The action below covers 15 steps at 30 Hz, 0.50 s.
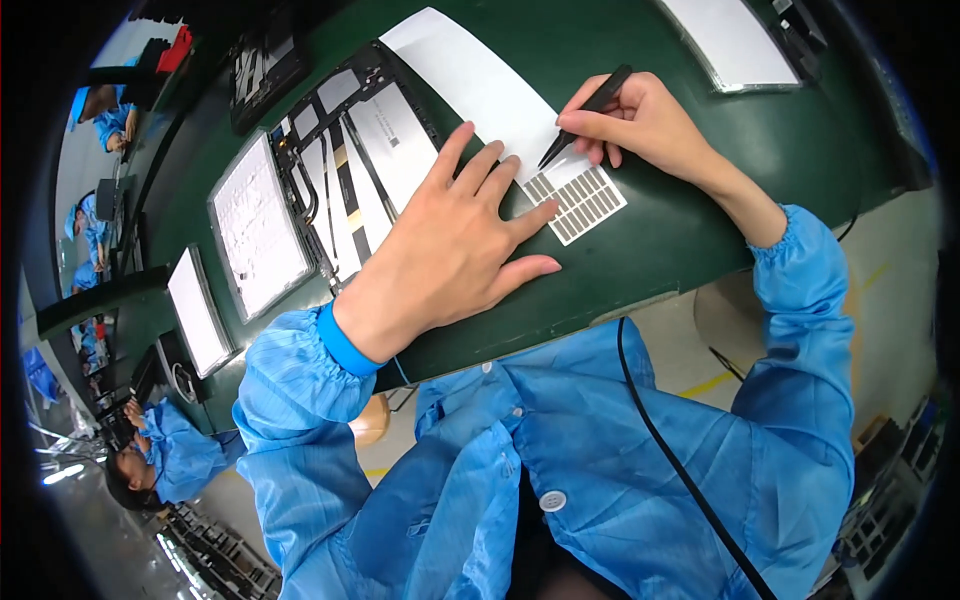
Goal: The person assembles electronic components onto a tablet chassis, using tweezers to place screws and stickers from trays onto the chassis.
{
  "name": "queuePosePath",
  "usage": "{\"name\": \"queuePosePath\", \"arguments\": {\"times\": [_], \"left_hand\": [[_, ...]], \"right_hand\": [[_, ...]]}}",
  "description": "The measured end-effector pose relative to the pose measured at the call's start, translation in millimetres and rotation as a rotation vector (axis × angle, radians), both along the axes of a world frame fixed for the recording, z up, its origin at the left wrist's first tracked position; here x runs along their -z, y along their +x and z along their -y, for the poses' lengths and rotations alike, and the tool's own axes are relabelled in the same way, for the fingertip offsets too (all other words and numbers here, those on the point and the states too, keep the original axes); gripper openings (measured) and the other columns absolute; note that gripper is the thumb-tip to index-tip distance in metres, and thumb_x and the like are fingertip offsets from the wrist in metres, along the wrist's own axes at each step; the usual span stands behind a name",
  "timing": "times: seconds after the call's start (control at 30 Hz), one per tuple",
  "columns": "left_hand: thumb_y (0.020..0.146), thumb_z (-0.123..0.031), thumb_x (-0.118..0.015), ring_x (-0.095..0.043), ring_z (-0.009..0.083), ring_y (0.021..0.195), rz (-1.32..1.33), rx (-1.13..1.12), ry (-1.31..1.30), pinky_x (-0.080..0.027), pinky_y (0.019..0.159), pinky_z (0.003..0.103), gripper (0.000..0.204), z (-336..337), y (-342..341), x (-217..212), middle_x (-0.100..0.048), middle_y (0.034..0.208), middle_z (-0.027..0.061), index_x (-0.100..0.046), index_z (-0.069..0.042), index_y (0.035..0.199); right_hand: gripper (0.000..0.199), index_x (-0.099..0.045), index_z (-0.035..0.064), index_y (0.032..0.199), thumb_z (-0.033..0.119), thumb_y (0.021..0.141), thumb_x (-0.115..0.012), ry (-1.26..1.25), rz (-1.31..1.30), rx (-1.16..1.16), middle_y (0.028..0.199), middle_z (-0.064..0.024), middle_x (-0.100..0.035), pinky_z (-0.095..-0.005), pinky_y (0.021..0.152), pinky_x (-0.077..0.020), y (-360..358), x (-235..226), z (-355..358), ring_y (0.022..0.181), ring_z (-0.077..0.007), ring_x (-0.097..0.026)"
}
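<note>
Black tweezers [604, 92] are pinched in my right hand [655, 128], their tips pointing down at a long white sheet [470, 72]. Rows of small grey rectangular stickers [588, 204] cover the sheet's near end, and the tips are just above or on that end; I cannot tell which. My left hand [440, 245] is spread flat, its fingers apart, with one fingertip at the edge of the stickers. Left of the sheet lies an opened electronic device [335, 95] with silver battery panels, black strips and cables, partly hidden under my left hand.
A white panel in a clear tray [258, 225] lies left of the device, and a white pad [200, 310] beyond it. Another white panel [735, 40] is at the far right of the green table [690, 240]. A black cable [680, 470] crosses my smock. A person in blue [180, 450] sits at left.
</note>
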<state>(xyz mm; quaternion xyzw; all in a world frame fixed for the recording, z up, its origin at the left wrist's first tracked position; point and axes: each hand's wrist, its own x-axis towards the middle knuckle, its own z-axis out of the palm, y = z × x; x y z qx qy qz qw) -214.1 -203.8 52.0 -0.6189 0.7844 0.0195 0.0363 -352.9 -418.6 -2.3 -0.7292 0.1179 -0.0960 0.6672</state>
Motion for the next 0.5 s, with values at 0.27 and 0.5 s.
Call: {"name": "queuePosePath", "arguments": {"times": [0.27, 0.5], "left_hand": [[0.098, -0.05, -0.05, -0.05, 0.0341, 0.13, -0.014, 0.016, 0.004, -0.027, 0.119, 0.051, 0.045, 7.2, -1.5, -1.9, -0.059, 0.131, 0.0197, -0.066, -0.023, 0.13], [0.097, -0.047, -0.052, -0.054, 0.0352, 0.124, -0.04, 0.041, -0.012, -0.03, 0.117, 0.048, 0.047, 10.0, -1.9, -2.8, -0.061, 0.123, 0.024, -0.068, -0.013, 0.125]], "right_hand": [[0.024, -0.071, 0.0034, 0.095, 0.027, 0.091, -0.072, -0.046, -0.044, -0.005, 0.075, -0.0036, -0.068, -0.0192, 0.049, -0.0439, -0.8, 4.6, 1.1, 0.058, -0.0062, -0.059], [0.018, -0.065, 0.0006, 0.098, 0.019, 0.097, -0.065, -0.035, -0.029, -0.08, 0.077, -0.0042, -0.067, -0.0206, 0.053, -0.047, 3.3, -2.2, 3.1, 0.063, -0.0082, -0.062]]}}
